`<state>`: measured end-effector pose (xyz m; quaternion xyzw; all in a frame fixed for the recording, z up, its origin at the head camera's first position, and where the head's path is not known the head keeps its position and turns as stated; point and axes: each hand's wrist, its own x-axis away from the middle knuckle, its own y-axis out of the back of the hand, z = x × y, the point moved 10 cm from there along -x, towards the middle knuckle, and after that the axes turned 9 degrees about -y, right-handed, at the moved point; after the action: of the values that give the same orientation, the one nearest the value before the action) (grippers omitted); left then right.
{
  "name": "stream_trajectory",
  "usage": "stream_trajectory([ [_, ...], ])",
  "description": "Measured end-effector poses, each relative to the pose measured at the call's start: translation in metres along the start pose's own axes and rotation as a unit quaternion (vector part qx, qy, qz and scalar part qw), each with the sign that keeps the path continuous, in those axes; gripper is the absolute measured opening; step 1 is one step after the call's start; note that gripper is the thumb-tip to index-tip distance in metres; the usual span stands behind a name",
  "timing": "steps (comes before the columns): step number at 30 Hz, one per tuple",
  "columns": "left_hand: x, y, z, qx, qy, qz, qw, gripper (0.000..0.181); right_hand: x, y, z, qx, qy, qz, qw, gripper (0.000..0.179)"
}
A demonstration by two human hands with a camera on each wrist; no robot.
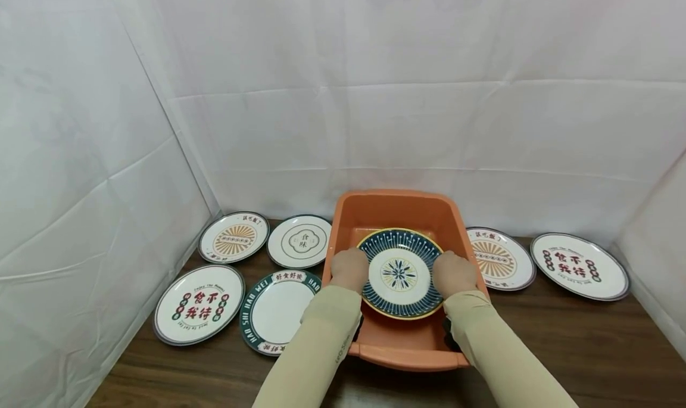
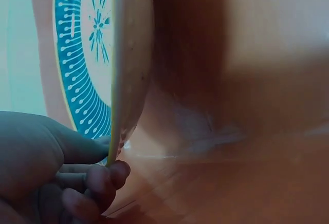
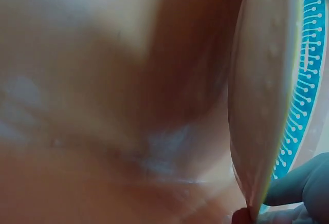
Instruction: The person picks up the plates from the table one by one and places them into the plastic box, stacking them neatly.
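Observation:
A plate [image 1: 398, 274] with a dark blue patterned border, yellow edge and blue flower centre is held in both hands inside an orange plastic basin [image 1: 409, 358]. My left hand [image 1: 349, 269] grips its left rim; the left wrist view shows the thumb on the patterned face and curled fingers [image 2: 105, 180] behind. On the opposite rim, my right hand [image 1: 454, 273] pinches the edge, with a fingertip under the plate [image 3: 264, 95] in the right wrist view. The plate's underside faces the basin floor, with a gap between them.
Left of the basin lie an orange-sunburst plate [image 1: 234, 237], a small-emblem plate [image 1: 300, 241], a plate with red and green characters [image 1: 199, 305] and a green-rimmed plate [image 1: 280, 312]. To the right are another sunburst plate [image 1: 501, 258] and a character plate [image 1: 580, 266]. White cloth [image 1: 396, 128] hangs behind.

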<state>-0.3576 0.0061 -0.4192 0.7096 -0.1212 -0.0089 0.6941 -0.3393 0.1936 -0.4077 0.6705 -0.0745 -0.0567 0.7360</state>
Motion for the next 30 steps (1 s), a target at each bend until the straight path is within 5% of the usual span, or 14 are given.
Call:
stream_trajectory([
  [14, 0.002, -0.01, -0.004, 0.062, -0.033, 0.022, 0.9973, 0.018, -0.008, -0.016, -0.005, -0.014, -0.026, 0.05, 0.9983, 0.02],
  [30, 0.002, -0.012, -0.008, 0.008, -0.039, 0.03, 0.9988, 0.017, -0.011, -0.027, -0.004, -0.008, -0.013, 0.057, 0.9982, 0.017],
])
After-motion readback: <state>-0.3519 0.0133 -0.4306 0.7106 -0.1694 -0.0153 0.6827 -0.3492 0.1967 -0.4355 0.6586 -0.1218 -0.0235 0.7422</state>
